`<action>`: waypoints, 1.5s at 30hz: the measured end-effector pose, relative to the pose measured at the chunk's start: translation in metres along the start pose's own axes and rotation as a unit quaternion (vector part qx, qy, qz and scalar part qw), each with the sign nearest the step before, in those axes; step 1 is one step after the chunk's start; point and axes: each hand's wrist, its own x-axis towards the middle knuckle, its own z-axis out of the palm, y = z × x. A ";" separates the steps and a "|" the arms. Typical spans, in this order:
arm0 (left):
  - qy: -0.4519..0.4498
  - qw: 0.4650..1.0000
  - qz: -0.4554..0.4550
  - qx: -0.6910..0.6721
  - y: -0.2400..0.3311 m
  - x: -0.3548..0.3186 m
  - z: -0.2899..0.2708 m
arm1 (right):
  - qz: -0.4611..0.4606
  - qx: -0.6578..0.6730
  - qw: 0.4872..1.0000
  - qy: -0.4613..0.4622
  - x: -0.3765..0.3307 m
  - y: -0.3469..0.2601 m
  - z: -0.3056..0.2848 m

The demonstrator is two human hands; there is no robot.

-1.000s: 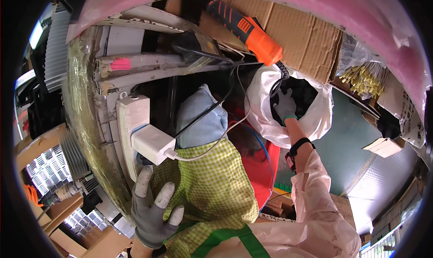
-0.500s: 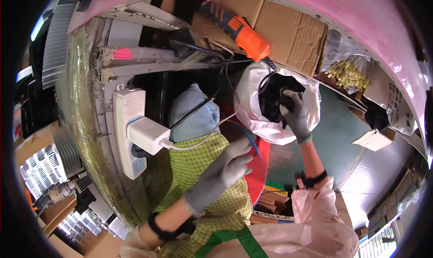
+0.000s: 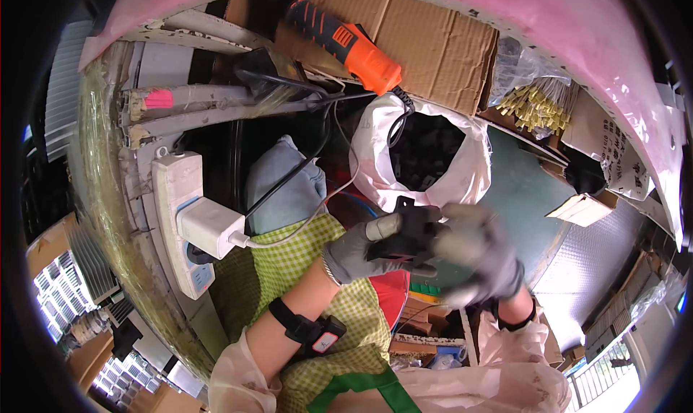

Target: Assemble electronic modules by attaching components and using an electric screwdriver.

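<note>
In front of my body, my left hand [image 3: 354, 248], in a grey glove, grips a black plastic part [image 3: 406, 232] with the thumb over its near side. The part has a small tab sticking up on top. Close against its right side is my right hand [image 3: 482, 258], also gloved; motion blurs its fingers, so their grip is unclear. Just beyond both hands stands a white bag [image 3: 369, 171] with its mouth spread wide. Many similar-looking black pieces [image 3: 429, 153] lie inside it.
An orange and black power tool [image 3: 374, 61] rests near a cardboard box [image 3: 429, 48], its cord dropping by the bag. Left is a white power strip [image 3: 179, 185] with a white plug-in adapter [image 3: 211, 227]. Yellow-tipped wires [image 3: 540, 110] lie back right. A green surface [image 3: 523, 189] extends rightward.
My right hand has come out of the bag toward me and met my left hand. The left hand, previously open and holding nothing, now grips the black plastic part.
</note>
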 end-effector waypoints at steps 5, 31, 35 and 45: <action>0.035 0.975 -0.124 -0.179 -0.006 -0.001 -0.001 | 0.373 0.059 0.922 0.085 -0.003 0.154 0.066; 0.035 0.958 -0.219 -0.184 -0.006 -0.006 0.000 | 0.407 -0.328 0.769 -0.369 -0.072 0.244 0.198; 0.014 0.959 -0.201 -0.197 -0.008 -0.004 -0.001 | 0.381 -0.353 0.784 -0.341 -0.081 0.245 0.206; 0.005 0.953 -0.223 -0.204 -0.002 -0.005 0.006 | 0.424 -0.285 0.787 -0.346 -0.083 0.247 0.191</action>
